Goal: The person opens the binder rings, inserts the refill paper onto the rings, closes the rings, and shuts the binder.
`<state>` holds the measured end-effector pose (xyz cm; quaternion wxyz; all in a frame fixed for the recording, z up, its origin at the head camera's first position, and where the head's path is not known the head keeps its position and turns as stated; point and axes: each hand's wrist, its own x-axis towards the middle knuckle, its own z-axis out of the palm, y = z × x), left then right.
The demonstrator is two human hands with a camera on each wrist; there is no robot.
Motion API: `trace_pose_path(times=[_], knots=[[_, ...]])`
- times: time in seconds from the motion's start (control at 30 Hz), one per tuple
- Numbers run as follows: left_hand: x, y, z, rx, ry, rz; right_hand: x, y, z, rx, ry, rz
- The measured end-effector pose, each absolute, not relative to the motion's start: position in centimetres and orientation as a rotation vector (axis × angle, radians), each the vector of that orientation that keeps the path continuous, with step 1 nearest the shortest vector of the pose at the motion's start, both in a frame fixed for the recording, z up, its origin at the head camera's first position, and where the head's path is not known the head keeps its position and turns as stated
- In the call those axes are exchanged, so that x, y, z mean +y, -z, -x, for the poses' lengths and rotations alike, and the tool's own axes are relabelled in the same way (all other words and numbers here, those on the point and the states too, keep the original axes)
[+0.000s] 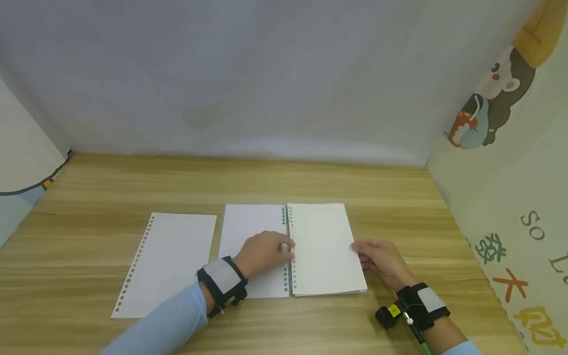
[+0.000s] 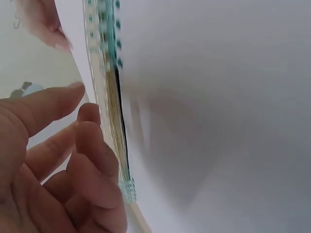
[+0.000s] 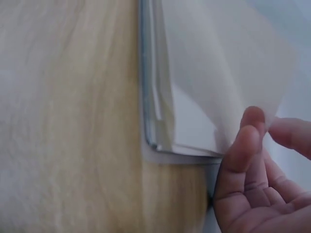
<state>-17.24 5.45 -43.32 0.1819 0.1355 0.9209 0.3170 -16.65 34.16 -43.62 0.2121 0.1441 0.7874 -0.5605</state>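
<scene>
A loose-leaf notebook lies open, its white left page (image 1: 248, 222) beside a cream right-hand stack of sheets (image 1: 324, 246) with holes along the spine. Green binder rings (image 2: 109, 29) run in short groups down the spine. My left hand (image 1: 264, 254) reaches over the left page, thumb and index fingertips right at the holed edge of the top sheet. In the left wrist view its fingers are loosely bent beside that edge. My right hand (image 1: 381, 259) pinches the outer edge of the top sheet (image 3: 233, 63), which bows up from the pages below in the right wrist view.
A loose white sheet (image 1: 170, 261) with holes down its left side lies left of the notebook. The wood-grain table (image 1: 248, 177) meets a pale back wall (image 1: 222, 98). A wall with cartoon figures and lettering (image 1: 510, 276) stands at the right.
</scene>
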Motion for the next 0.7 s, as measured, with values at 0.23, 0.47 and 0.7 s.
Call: trace_pose_path(times=[0.23, 0.47, 0.7], knots=[[5.4, 43.8, 15.4, 2.566, -0.911, -0.423, 33.8, 43.4, 16.7, 2.29, 1.454, -0.437], [5.5, 44.0, 15.1, 2.561, -0.903, -0.436, 33.7, 43.4, 16.6, 2.355, 1.406, -0.448], [5.5, 43.7, 14.8, 2.567, -0.905, -0.467, 33.0, 42.9, 15.8, 2.593, 1.221, -0.349]])
